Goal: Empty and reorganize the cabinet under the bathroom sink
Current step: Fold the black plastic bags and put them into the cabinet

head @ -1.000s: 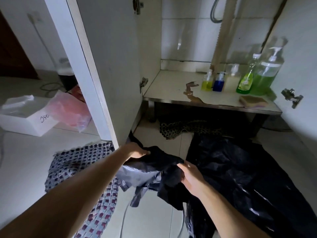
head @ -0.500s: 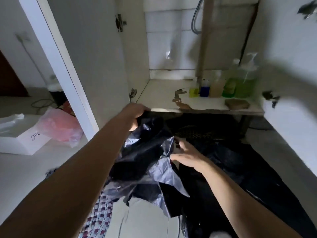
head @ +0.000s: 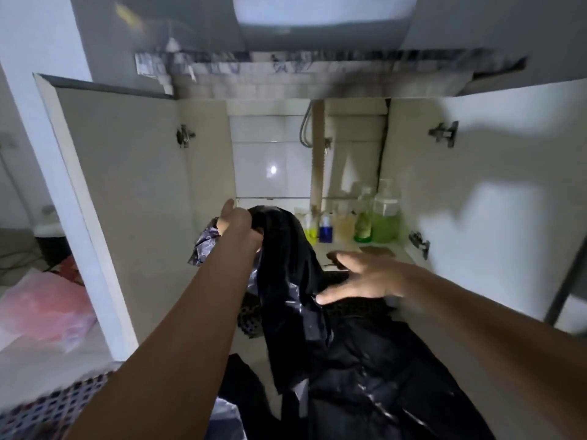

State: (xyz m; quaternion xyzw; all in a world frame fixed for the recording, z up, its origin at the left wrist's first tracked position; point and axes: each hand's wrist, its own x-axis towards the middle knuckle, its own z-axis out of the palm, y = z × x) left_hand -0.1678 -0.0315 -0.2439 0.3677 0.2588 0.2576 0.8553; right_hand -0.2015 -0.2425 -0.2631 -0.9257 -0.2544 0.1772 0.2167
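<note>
A: Nearest first: black plastic sheet spread over the floor, patterned cloth bottom left. Could slide or catch underfoot; looks slick.

B: Then the hands?

A: Left hand raised at the cabinet mouth, closed around the bunched top of a black plastic bag, which hangs down from that grip. Right hand spread, fingers apart, thumb tip just touching the bag's side, holding nothing.

B: So held by one hand only. Risk there?

A: Probably. Thin film, one fistful: might slip out or unfold and drop onto the sheet below. Also hanging low enough to drag across the shelf edge.

B: And further in?

A: Bottles clustered at the back right of the shelf: yellow, blue, pale, two green. Bag just left of them, close. Swinging it rightward could tip the small ones. Sponge-like pad just behind the right hand's fingers; too dark to tell more.

B: Anything else back there?

A: Pipe and hose behind the bottles, tiled wall. Both doors open, hinges jutting on the right; easy to knock a forearm.
</note>
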